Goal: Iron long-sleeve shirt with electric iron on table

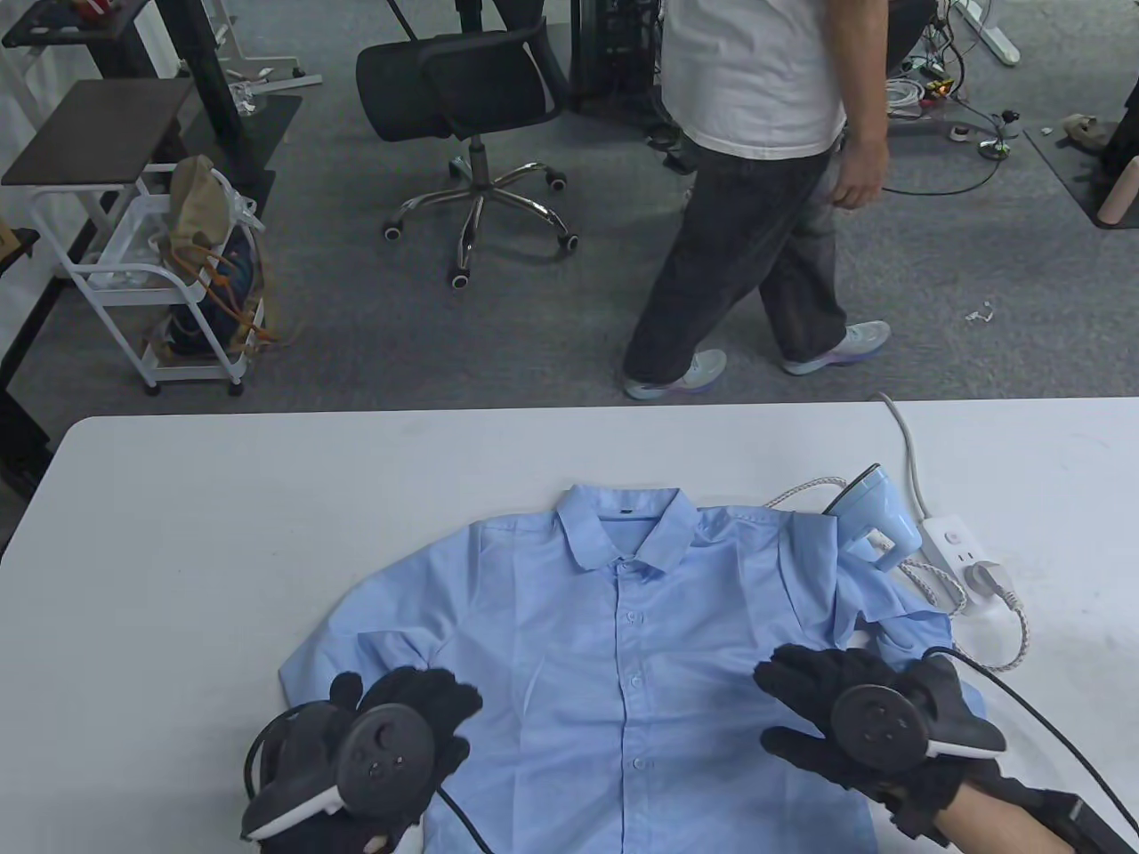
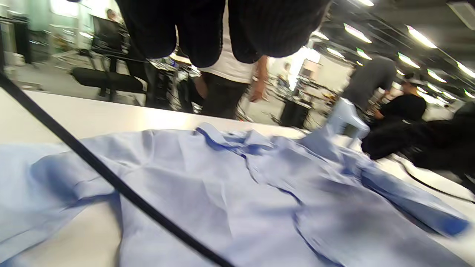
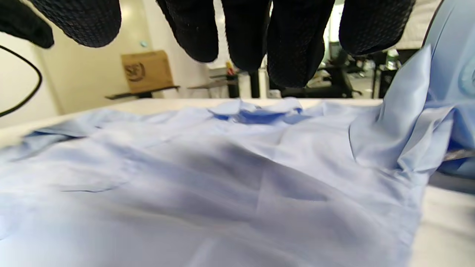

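A light blue long-sleeve shirt (image 1: pixel 623 640) lies front up and buttoned on the white table (image 1: pixel 222 534), collar toward the far edge, sleeves folded in at its sides. The pale blue electric iron (image 1: pixel 876 520) stands by the shirt's right shoulder, touched by neither hand; it also shows in the left wrist view (image 2: pixel 345 118). My left hand (image 1: pixel 436 703) is over the shirt's left side, its fingers (image 2: pixel 200 33) hanging loose above the cloth (image 2: pixel 222 193). My right hand (image 1: pixel 787 703) hovers spread over the right side, fingers (image 3: pixel 289 40) above the fabric (image 3: pixel 222 178), gripping nothing.
A white power strip (image 1: pixel 957 551) with the iron's braided cord (image 1: pixel 1005 640) lies right of the shirt. A black glove cable (image 1: pixel 1050 712) runs along the right. Beyond the far edge a person (image 1: pixel 756 178) walks past an office chair (image 1: pixel 472 98) and a white cart (image 1: pixel 169 276).
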`<state>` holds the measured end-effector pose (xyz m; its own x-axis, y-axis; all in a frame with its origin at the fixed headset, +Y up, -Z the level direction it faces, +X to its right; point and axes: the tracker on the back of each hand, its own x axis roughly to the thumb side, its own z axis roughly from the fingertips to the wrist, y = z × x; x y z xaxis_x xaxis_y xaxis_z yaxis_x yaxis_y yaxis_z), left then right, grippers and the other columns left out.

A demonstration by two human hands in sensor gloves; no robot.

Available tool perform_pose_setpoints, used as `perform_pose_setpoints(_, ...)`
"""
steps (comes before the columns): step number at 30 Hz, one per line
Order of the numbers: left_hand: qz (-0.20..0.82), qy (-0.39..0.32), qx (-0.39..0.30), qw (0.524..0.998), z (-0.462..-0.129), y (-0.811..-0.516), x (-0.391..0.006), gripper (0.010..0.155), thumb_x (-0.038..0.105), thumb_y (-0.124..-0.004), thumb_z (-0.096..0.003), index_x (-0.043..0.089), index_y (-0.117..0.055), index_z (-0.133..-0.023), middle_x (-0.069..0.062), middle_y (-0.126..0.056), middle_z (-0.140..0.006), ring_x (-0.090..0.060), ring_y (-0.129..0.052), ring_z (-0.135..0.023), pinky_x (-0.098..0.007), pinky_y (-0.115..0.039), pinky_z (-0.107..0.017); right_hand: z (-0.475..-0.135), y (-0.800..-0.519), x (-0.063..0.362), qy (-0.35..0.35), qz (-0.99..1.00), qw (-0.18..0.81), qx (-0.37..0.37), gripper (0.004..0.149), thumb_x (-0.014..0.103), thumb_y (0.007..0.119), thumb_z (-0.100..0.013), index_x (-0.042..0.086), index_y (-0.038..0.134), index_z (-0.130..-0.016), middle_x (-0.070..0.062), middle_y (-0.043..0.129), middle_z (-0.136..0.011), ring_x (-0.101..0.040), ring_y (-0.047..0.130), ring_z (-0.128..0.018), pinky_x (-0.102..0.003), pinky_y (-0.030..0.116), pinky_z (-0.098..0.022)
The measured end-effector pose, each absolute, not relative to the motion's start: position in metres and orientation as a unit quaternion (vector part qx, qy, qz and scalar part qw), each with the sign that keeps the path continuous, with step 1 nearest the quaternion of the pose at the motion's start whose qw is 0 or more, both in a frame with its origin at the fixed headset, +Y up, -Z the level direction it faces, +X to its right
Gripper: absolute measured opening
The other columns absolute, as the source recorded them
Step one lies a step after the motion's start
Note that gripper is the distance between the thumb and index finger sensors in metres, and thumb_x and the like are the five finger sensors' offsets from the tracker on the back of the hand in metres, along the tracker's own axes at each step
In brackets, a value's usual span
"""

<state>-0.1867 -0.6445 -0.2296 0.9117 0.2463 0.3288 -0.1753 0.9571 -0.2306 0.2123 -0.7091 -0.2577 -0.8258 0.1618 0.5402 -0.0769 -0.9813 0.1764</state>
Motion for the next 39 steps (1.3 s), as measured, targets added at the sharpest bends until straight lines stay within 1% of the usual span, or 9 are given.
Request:
perform_pose_setpoints(4, -0.023, -0.133, -0.222, 0.966, -0.290, -0.720, -0.167, 0.064, 0.041, -0.063, -0.0598, 0.030, -0.040, -0.119, -0.022, -0.047, -0.124, -0.053, -0.056, -0.112, -0.080, -0.040, -0.070, -0.292, -0.747, 0.185, 0.136, 0.962, 0.015, 0.238, 0.075, 0.059, 0.063, -0.058, 0.023, 0.035, -0.118, -0.029, 0.038, -0.118, -0.066, 0.058, -0.099, -0.081, 0.052, -0.064)
perform_pose_setpoints(8, -0.102, -0.105, -0.419, 0.896, -0.326, -0.789, -0.158, 0.083, 0.065, -0.054, -0.0499, 0.037, -0.009, -0.114, -0.023, -0.006, -0.122, -0.061, -0.027, -0.113, -0.081, -0.031, -0.070, -0.316, -0.789, 0.174, 0.255, 0.944, -0.075, 0.196, 0.074, 0.063, 0.056, -0.059, 0.027, 0.028, -0.118, -0.029, 0.028, -0.119, -0.071, 0.044, -0.100, -0.083, 0.049, -0.065)
perform_pose_setpoints(11, -0.075, -0.115, -0.346, 0.928, -0.350, -0.792, -0.159, 0.086, 0.065, -0.059, -0.0490, 0.034, -0.013, -0.116, -0.024, -0.011, -0.122, -0.062, -0.028, -0.112, -0.082, -0.029, -0.069, -0.334, -0.794, 0.172, 0.221, 0.951, -0.110, 0.189, 0.078, 0.064, 0.055, -0.058, 0.027, 0.019, -0.116, -0.027, 0.021, -0.119, -0.069, 0.039, -0.102, -0.083, 0.045, -0.066)
perform_pose_setpoints(20, -0.016, -0.099, -0.356, 0.929, -0.399, -0.797, -0.153, 0.089, 0.065, -0.060, -0.0497, 0.031, -0.011, -0.115, -0.023, -0.001, -0.120, -0.062, -0.014, -0.109, -0.083, -0.021, -0.067, -0.405, -0.794, 0.195, 0.272, 0.951, -0.071, 0.132, 0.085, 0.068, 0.062, -0.053, 0.030, 0.016, -0.114, -0.023, 0.012, -0.119, -0.059, 0.025, -0.107, -0.078, 0.034, -0.072)
perform_pose_setpoints(24, -0.044, -0.148, -0.367, 0.918, -0.372, -0.784, -0.152, 0.091, 0.065, -0.061, -0.0508, 0.027, -0.011, -0.117, -0.026, -0.002, -0.119, -0.062, -0.016, -0.110, -0.084, -0.018, -0.065, -0.390, -0.788, 0.204, 0.249, 0.949, -0.089, 0.170, 0.086, 0.066, 0.063, -0.053, 0.026, 0.019, -0.114, -0.024, 0.014, -0.118, -0.059, 0.026, -0.106, -0.079, 0.035, -0.071)
perform_pose_setpoints(30, 0.015, -0.334, -0.276, 0.901, -0.266, -0.751, -0.132, 0.066, 0.050, -0.063, -0.0570, 0.030, -0.045, -0.117, -0.022, -0.037, -0.124, -0.055, -0.039, -0.113, -0.082, -0.030, -0.067, -0.300, -0.750, 0.199, 0.117, 0.948, -0.018, 0.296, 0.084, 0.064, 0.066, -0.055, 0.021, 0.030, -0.117, -0.028, 0.034, -0.119, -0.063, 0.048, -0.104, -0.082, 0.046, -0.067)
perform_pose_setpoints(35, -0.087, -0.405, -0.330, 0.848, -0.184, -0.755, -0.118, 0.058, 0.040, -0.068, -0.0581, 0.032, -0.055, -0.114, -0.020, -0.044, -0.123, -0.053, -0.044, -0.114, -0.081, -0.034, -0.068, -0.259, -0.786, 0.190, 0.278, 0.899, -0.131, 0.311, 0.089, 0.065, 0.063, -0.056, 0.021, 0.016, -0.117, -0.028, 0.019, -0.119, -0.065, 0.036, -0.105, -0.083, 0.044, -0.067)
perform_pose_setpoints(37, -0.108, -0.421, -0.349, 0.831, -0.152, -0.750, -0.121, 0.050, 0.032, -0.072, -0.0580, 0.033, -0.068, -0.107, -0.022, -0.039, -0.123, -0.055, -0.042, -0.113, -0.082, -0.033, -0.067, -0.260, -0.793, 0.194, 0.272, 0.894, -0.167, 0.313, 0.092, 0.070, 0.052, -0.053, 0.023, -0.001, -0.111, -0.026, 0.003, -0.115, -0.063, 0.023, -0.105, -0.082, 0.043, -0.068)
perform_pose_setpoints(39, -0.123, -0.439, -0.336, 0.825, -0.128, -0.741, -0.128, 0.045, 0.029, -0.075, -0.0558, 0.036, -0.078, -0.100, -0.019, -0.050, -0.122, -0.053, -0.047, -0.113, -0.081, -0.035, -0.067, -0.261, -0.795, 0.197, 0.259, 0.916, -0.091, 0.293, 0.093, 0.068, 0.064, -0.052, 0.024, 0.011, -0.114, -0.025, 0.010, -0.117, -0.063, 0.025, -0.104, -0.083, 0.043, -0.067)
